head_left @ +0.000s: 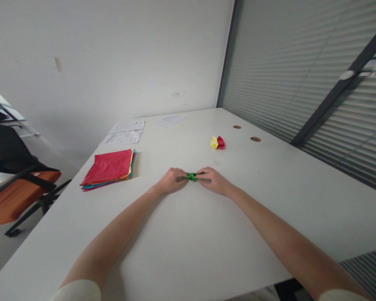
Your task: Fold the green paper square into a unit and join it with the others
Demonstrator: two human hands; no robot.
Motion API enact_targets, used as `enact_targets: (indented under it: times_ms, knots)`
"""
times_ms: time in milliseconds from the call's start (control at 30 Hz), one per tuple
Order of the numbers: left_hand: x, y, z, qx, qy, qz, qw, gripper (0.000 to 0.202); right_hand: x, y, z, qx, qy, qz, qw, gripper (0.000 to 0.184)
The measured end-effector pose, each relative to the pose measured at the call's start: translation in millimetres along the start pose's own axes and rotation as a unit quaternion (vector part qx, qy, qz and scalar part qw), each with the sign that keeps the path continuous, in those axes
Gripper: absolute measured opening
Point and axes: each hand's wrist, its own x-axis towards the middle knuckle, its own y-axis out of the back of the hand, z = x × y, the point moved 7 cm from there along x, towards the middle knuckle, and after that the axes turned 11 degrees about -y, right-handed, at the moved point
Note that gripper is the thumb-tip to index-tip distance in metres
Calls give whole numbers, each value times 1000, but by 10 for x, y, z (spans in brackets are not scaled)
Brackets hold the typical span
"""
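Note:
A small folded piece of green paper [192,176] lies on the white table [188,234] between my two hands. My left hand [171,179] is closed on its left end, fingers curled and pinching. My right hand [213,180] pinches the right end the same way. Both hands rest on the tabletop near its middle, forearms stretched out from the near edge. Most of the green paper is hidden under my fingers.
A stack of coloured paper sheets [109,168], red on top, lies to the left. Two small folded pieces, yellow [214,143] and red [221,142], sit further back. Printed papers [127,131] lie near the wall. An orange chair [14,192] stands at the left; blinds run along the right.

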Motion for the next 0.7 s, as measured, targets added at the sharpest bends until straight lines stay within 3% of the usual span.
enact_targets:
  times_ms: [333,500,700]
  knots:
    - [-34,-17,-86,19,48,0,999,20,4,44,-54,-51,-12,-10,999,26]
    - [-22,5,-33,29,48,-3,998,19,-7,29,-53,-19,-18,0,1000,22]
    - [32,-7,73,68,42,-5,997,23,24,66,94,28,-136,77,987,21]
